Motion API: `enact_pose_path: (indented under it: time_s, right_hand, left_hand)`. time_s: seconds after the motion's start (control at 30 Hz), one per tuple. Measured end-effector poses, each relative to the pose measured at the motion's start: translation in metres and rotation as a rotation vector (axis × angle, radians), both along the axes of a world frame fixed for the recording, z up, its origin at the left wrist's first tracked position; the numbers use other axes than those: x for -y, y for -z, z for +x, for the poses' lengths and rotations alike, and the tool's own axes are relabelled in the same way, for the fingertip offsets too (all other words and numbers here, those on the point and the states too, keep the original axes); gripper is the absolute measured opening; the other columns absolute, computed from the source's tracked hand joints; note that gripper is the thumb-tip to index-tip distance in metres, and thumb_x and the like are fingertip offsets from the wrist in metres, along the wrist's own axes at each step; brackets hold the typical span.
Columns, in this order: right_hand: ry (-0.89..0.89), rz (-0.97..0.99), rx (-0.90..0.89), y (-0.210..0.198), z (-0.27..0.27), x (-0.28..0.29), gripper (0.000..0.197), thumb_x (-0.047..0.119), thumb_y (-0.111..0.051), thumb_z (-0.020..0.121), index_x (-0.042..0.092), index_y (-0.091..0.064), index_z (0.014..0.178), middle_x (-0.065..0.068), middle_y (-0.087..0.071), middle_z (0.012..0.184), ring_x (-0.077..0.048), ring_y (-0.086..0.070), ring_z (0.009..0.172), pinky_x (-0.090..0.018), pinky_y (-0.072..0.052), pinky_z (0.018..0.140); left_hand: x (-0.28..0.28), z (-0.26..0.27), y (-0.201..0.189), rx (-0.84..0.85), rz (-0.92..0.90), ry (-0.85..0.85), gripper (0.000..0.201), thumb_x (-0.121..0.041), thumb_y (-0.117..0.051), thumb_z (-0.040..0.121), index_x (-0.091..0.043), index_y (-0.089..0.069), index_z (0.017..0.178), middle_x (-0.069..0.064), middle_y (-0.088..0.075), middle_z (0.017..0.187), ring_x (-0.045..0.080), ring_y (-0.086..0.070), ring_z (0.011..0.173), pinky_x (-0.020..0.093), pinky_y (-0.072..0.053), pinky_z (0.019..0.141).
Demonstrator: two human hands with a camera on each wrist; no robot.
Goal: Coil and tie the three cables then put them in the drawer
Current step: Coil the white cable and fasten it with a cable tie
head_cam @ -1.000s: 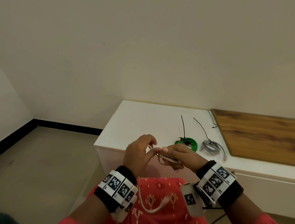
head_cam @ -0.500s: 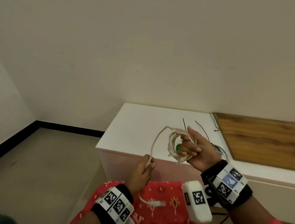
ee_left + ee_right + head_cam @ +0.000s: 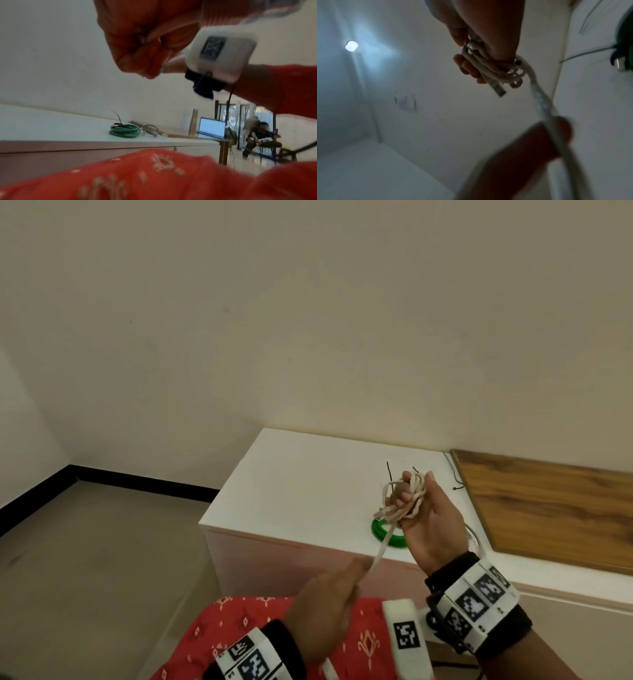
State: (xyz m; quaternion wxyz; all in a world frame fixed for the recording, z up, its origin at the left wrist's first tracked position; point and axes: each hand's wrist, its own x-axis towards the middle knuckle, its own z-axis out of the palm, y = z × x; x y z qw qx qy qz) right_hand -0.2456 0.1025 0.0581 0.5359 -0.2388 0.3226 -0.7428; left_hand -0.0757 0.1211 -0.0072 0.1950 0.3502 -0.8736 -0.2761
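A cream cable (image 3: 407,503) is wound in loops round the fingers of my right hand (image 3: 428,518), which grips it raised, palm toward me, above the white cabinet top (image 3: 308,484). One strand runs straight down-left to my left hand (image 3: 342,580), which pinches it over my red-clothed lap. The right wrist view shows the coil (image 3: 498,73), its plug end sticking out, and the strand leading to the blurred left hand (image 3: 530,148). A tied green coil (image 3: 387,534) lies on the cabinet top just under the right hand. The grey coil (image 3: 150,129) beside it is mostly hidden in the head view.
Black zip ties (image 3: 388,472) lie on the cabinet top behind the coils. A wooden panel (image 3: 555,508) covers the top to the right. The cabinet front (image 3: 274,563) faces my knees. Far right in the left wrist view are a laptop (image 3: 211,127) and a seated person (image 3: 260,136).
The left hand has drawn the strand down toward my lap, so the wide loop now runs straight and taut. The right hand with the coil has turned and shifted slightly right.
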Motion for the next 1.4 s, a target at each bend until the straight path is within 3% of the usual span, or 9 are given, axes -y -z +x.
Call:
enact_pose_path:
  time_s: [0.13, 0.3, 0.4, 0.53, 0.67, 0.9, 1.07, 1.2, 1.4]
  right_hand:
    - [0.063, -0.015, -0.485, 0.010, 0.009, 0.001, 0.029, 0.027, -0.029, 0.099, 0.008, -0.051, 0.092, 0.001, -0.050, 0.056, -0.007, -0.046, 0.053, -0.025, -0.037, 0.060]
    - [0.032, -0.044, -0.927, 0.017, 0.007, 0.002, 0.037, 0.033, -0.034, 0.092, -0.002, -0.047, 0.097, -0.006, -0.041, 0.064, 0.000, -0.043, 0.052, -0.012, -0.037, 0.055]
    - [0.004, -0.022, -1.203, 0.021, 0.009, 0.001, 0.044, 0.039, -0.034, 0.088, -0.003, -0.048, 0.089, 0.002, -0.047, 0.062, -0.004, -0.042, 0.053, -0.015, -0.035, 0.057]
    - [-0.097, 0.033, -1.586, 0.021, 0.011, -0.003, 0.025, 0.043, -0.027, 0.086, 0.027, -0.031, 0.067, 0.006, -0.046, 0.063, -0.005, -0.041, 0.056, -0.022, -0.033, 0.057]
    - [-0.256, 0.098, -1.751, 0.024, 0.013, -0.001, 0.030, 0.045, -0.027, 0.091, 0.029, -0.026, 0.066, 0.007, -0.042, 0.061, -0.015, -0.043, 0.061, -0.032, -0.036, 0.064]
    - [-0.603, 0.085, -1.275, 0.018, 0.018, -0.007, 0.044, 0.045, -0.028, 0.089, 0.010, -0.054, 0.082, 0.002, -0.046, 0.056, -0.006, -0.041, 0.047, -0.013, -0.036, 0.054]
    - [-0.616, 0.025, -1.157, 0.009, 0.026, -0.010, 0.046, 0.046, -0.047, 0.083, 0.003, -0.059, 0.073, -0.008, -0.048, 0.058, -0.003, -0.043, 0.040, -0.013, -0.036, 0.045]
    - [-0.583, 0.031, -0.981, 0.004, 0.029, -0.014, 0.041, 0.034, -0.043, 0.085, 0.005, -0.058, 0.060, 0.009, -0.050, 0.039, -0.003, -0.037, 0.033, -0.017, -0.036, 0.040]
    - [-0.586, 0.060, -0.749, 0.002, 0.029, -0.014, 0.043, 0.032, -0.038, 0.085, 0.004, -0.052, 0.055, 0.009, -0.043, 0.030, -0.005, -0.029, 0.028, -0.022, -0.027, 0.040]
  left_hand:
    - [-0.003, -0.001, -0.015, -0.162, 0.255, 0.028, 0.040, -0.011, -0.042, 0.094, -0.032, -0.041, 0.128, 0.005, -0.058, 0.071, 0.015, -0.053, 0.061, 0.028, -0.045, 0.060]
    - [0.006, 0.012, -0.030, -0.457, 0.586, 0.028, 0.022, -0.013, -0.044, 0.094, -0.026, -0.061, 0.087, -0.009, -0.046, 0.047, 0.007, -0.038, 0.039, 0.021, -0.034, 0.041]
    - [0.011, 0.017, -0.040, -0.615, 0.813, 0.074, 0.033, -0.038, -0.050, 0.090, -0.014, -0.065, 0.073, -0.007, -0.048, 0.049, 0.007, -0.041, 0.036, 0.020, -0.035, 0.039]
    - [0.018, 0.021, -0.047, -0.722, 0.968, 0.194, 0.069, -0.077, -0.039, 0.069, -0.011, -0.056, 0.073, -0.003, -0.044, 0.059, 0.008, -0.042, 0.041, 0.019, -0.036, 0.041]
    - [0.023, 0.019, -0.051, -0.738, 0.831, 0.174, 0.034, -0.045, -0.050, 0.087, -0.014, -0.056, 0.075, -0.002, -0.044, 0.059, 0.008, -0.038, 0.042, 0.018, -0.033, 0.039]
    - [0.043, 0.022, -0.056, -0.840, 0.708, -0.128, 0.024, -0.015, -0.042, 0.094, -0.008, -0.056, 0.076, -0.006, -0.037, 0.045, 0.006, -0.029, 0.038, 0.017, -0.024, 0.037]
    - [0.049, 0.018, -0.057, -0.801, 0.619, -0.232, 0.023, -0.015, -0.050, 0.091, -0.010, -0.058, 0.071, -0.006, -0.038, 0.049, 0.004, -0.033, 0.047, 0.016, -0.025, 0.042]
    - [0.049, 0.012, -0.051, -0.768, 0.619, -0.304, 0.028, -0.026, -0.056, 0.088, -0.012, -0.052, 0.063, -0.006, -0.040, 0.052, 0.008, -0.035, 0.053, 0.016, -0.028, 0.045]
    - [0.046, 0.010, -0.041, -0.764, 0.411, -0.299, 0.016, -0.027, -0.055, 0.089, -0.013, -0.061, 0.094, 0.001, -0.054, 0.068, 0.010, -0.048, 0.058, 0.018, -0.038, 0.046]
